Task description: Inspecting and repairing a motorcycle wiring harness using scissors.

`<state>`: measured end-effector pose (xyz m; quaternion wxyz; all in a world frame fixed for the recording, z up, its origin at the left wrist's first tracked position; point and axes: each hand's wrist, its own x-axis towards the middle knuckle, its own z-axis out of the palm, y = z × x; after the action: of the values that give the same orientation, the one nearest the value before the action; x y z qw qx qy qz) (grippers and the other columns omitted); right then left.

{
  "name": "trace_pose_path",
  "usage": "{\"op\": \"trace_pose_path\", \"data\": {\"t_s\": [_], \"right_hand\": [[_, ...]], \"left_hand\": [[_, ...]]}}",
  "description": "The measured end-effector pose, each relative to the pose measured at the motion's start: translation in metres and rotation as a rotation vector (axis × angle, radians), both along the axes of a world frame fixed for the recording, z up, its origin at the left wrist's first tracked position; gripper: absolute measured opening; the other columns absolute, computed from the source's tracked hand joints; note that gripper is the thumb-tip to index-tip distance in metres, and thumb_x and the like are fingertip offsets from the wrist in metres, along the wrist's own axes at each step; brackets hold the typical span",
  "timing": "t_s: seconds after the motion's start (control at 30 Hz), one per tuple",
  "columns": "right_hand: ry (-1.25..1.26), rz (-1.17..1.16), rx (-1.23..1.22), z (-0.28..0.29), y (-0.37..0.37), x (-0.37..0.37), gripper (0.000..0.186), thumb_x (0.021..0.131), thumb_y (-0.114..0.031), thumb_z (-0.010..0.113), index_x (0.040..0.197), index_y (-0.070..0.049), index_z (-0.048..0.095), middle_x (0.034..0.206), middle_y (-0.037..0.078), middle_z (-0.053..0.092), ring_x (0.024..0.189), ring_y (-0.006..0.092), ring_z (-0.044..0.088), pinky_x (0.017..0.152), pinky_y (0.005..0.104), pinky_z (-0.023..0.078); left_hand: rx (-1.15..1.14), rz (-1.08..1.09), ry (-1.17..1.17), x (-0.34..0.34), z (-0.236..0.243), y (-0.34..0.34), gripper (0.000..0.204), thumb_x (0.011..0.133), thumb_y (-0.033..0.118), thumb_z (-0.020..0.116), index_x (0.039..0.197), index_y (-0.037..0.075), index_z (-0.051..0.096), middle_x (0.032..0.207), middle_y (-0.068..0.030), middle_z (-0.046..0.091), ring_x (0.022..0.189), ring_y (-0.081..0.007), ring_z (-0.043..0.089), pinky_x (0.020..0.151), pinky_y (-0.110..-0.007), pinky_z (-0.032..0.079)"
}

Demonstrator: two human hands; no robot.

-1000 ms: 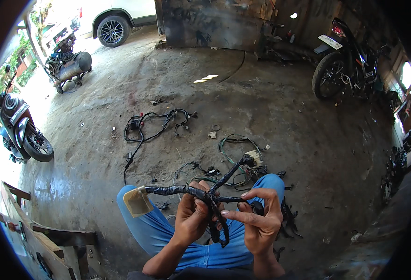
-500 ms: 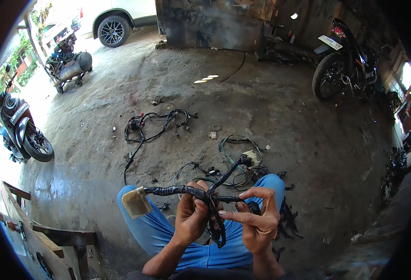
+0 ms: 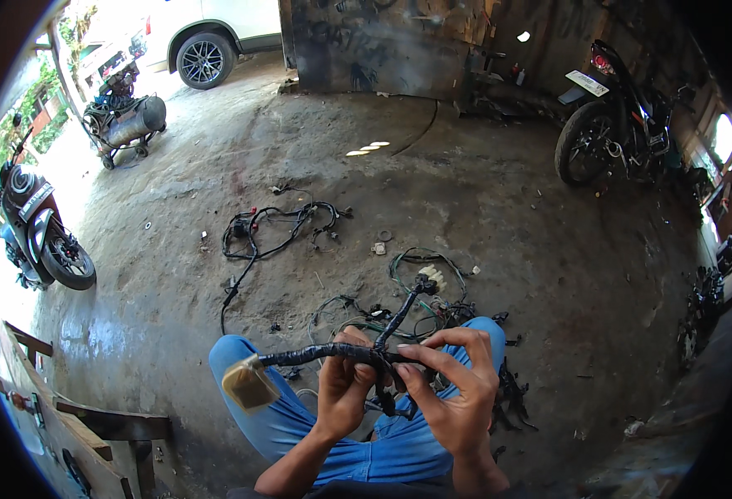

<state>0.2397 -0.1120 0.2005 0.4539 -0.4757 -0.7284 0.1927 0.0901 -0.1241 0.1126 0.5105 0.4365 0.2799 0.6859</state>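
A wiring harness wrapped in black tape lies across my two hands, above my lap. My left hand is closed round it just left of the point where its branches meet. Thumb and fingers of my right hand pinch the harness just right of that junction. One branch points up and away to a black connector; another bends down between my hands. A yellowish, translucent flat piece hangs at the left end, over my left knee. Whatever lies inside my right palm is hidden.
Another black harness lies on the concrete floor ahead, with green wires and connectors nearer my knees. Black parts lie right of my leg. A wooden frame stands close on my left; motorbikes, a compressor and a car are farther off.
My right hand's fingers have moved left and closed onto the harness by the junction; earlier the index finger was stretched out. The upward branch has tipped slightly left.
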Motion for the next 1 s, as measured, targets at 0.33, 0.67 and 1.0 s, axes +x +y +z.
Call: {"op": "trace_pose_path", "data": {"t_s": [0.33, 0.67, 1.0], "right_hand": [[-0.017, 0.011, 0.012, -0.013, 0.005, -0.010, 0.016, 0.081, -0.010, 0.078, 0.096, -0.006, 0.075, 0.096, 0.006, 0.060, 0.095, 0.0237, 0.054, 0.082, 0.0355, 0.045], [0.123, 0.146, -0.115, -0.031, 0.009, -0.012, 0.012, 0.085, -0.007, 0.073, 0.096, -0.002, 0.071, 0.094, 0.007, 0.051, 0.091, 0.0231, 0.050, 0.083, 0.0334, 0.044], [0.133, 0.332, -0.048, -0.052, 0.018, 0.000, 0.016, 0.085, -0.003, 0.072, 0.100, -0.009, 0.070, 0.091, 0.003, 0.040, 0.089, 0.0202, 0.042, 0.090, 0.0340, 0.039]], "left_hand": [[-0.039, 0.157, 0.220, 0.001, 0.003, -0.001, 0.016, 0.097, 0.012, 0.062, 0.105, 0.001, 0.054, 0.100, -0.0052, 0.049, 0.087, -0.0125, 0.047, 0.077, -0.026, 0.039], [-0.250, 0.304, 0.060, 0.014, 0.026, -0.004, 0.005, 0.101, 0.006, 0.053, 0.104, 0.002, 0.054, 0.088, -0.0006, 0.052, 0.078, -0.0080, 0.047, 0.069, -0.023, 0.039], [-0.368, 0.054, -0.176, 0.000, 0.024, -0.008, 0.019, 0.103, 0.020, 0.058, 0.112, 0.004, 0.054, 0.096, -0.0025, 0.064, 0.081, -0.0082, 0.060, 0.070, -0.022, 0.049]]}}
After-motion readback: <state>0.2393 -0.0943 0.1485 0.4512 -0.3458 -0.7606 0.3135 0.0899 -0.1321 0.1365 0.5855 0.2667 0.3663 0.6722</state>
